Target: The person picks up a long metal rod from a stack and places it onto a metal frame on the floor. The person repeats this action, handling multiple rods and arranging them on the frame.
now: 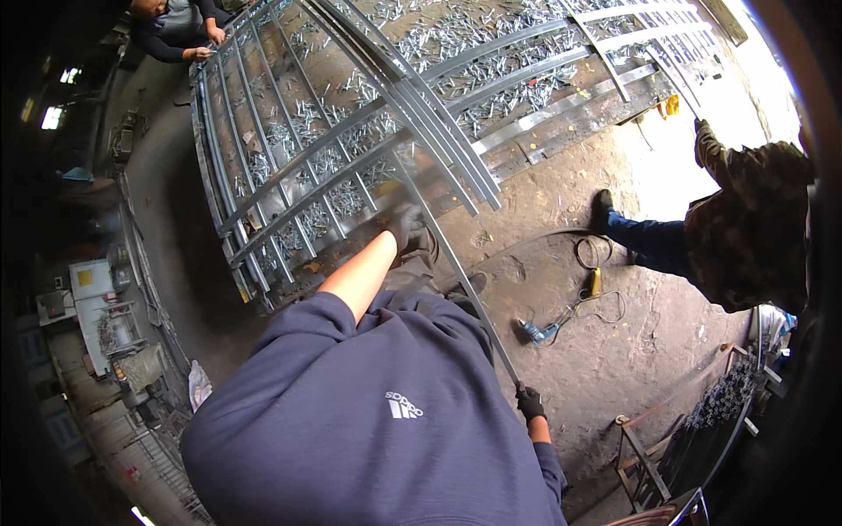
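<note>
A long, thin grey metal bar [467, 294] slants from the frame's near edge down to my right side. My right hand [530, 402], in a black glove, is closed around its lower end. My left hand [405, 226], in a dark glove, reaches forward to the near edge of the metal frame [307, 195]. It is smeared by motion, so its fingers cannot be made out. Crossed metal strips make up this frame. Several loose metal bars [438, 140] lie bunched across it, their near ends sticking out past the edge.
Small metal pieces [500, 88] are strewn under the frame. A blue power drill [537, 332] and its cable lie on the floor. At the right stands a person in a camouflage jacket [745, 219]; another person [180, 31] works at the far left corner. A metal rack [645, 460] stands lower right.
</note>
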Demonstrator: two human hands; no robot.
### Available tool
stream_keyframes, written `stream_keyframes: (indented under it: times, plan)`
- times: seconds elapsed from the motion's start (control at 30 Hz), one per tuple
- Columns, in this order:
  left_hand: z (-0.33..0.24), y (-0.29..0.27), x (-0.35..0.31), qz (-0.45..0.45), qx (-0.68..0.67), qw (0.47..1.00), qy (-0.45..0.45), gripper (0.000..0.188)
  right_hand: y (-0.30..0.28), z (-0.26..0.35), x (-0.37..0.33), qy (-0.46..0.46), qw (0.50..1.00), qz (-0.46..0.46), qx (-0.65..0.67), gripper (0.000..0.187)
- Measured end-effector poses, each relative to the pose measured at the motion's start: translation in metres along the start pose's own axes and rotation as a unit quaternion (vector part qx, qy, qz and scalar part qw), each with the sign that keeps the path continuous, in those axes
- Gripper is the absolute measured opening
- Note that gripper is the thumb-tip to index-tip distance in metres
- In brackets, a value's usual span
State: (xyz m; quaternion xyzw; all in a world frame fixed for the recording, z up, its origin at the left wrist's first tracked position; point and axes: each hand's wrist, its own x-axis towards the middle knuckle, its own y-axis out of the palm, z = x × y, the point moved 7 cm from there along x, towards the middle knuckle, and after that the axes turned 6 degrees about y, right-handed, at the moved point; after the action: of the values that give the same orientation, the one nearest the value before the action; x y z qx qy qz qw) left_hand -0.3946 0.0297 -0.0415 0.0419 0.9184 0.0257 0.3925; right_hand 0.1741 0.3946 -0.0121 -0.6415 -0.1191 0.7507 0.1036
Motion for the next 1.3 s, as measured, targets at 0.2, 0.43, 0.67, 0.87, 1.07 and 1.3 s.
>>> stream_keyframes:
  times: [0.2, 0.43, 0.67, 0.87, 1.07, 1.3]
  plan:
    - [0.036, -0.058, -0.048, 0.055, 0.115, 0.991, -0.04, 0.038, 0.031, 0.018, 0.032, 0.024, 0.997, 0.065, 0.043, 0.05]
    - [0.055, -0.151, -0.113, 0.179, 0.658, 0.627, 0.376, 0.022, 0.052, 0.075, 0.042, -0.071, 0.996, -0.047, -0.04, 0.047]
    - [0.097, -0.274, -0.122, 0.177, 0.661, 0.717, 0.134, 0.02, 0.085, 0.126, 0.06, -0.098, 0.995, 0.015, 0.028, 0.059]
    - [0.12, -0.332, -0.13, -0.022, 0.212, 0.976, 0.036, 0.014, 0.164, 0.394, -0.012, -0.63, 0.73, -0.195, -0.181, 0.038]
    - [0.102, -0.351, -0.149, -0.071, 0.096, 0.991, 0.069, 0.022, 0.245, 0.659, 0.014, -0.545, 0.809, 0.128, 0.18, 0.039]
    - [0.087, -0.343, -0.192, -0.109, 0.52, 0.811, 0.243, 0.017, 0.203, 0.457, 0.073, -0.28, 0.949, 0.139, -0.037, 0.036]
